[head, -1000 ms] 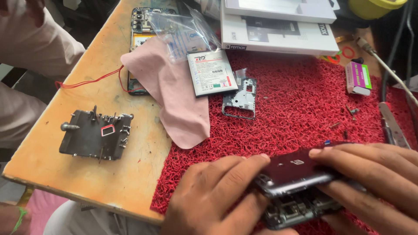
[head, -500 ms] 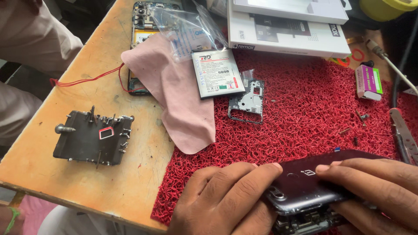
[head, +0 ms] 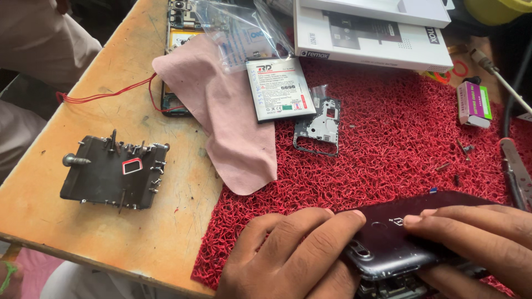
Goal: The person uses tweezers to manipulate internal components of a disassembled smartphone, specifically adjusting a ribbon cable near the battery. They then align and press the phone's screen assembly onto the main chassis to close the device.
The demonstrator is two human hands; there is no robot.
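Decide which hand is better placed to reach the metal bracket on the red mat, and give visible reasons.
Left, probably. The left hand lies on the phone's left end, below the bracket, with bare mat between. The right hand sits farther right, pressing the cover.

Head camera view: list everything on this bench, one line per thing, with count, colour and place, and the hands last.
phone back cover: one, dark purple, bottom right on the mat, under both hands
red mat: one, covers the right part of the bench
wooden table: one, tan, bare on the left
magnetic block: one, black, studded with screws, left on the wood
pink cloth: one, centre, across the mat edge
battery: one, white label, above centre
metal frame: one, grey, right of the cloth
white boxes: two, stacked, top
small box: one, purple and green, right
left hand: pressing the cover's left end
right hand: fingers flat on the cover
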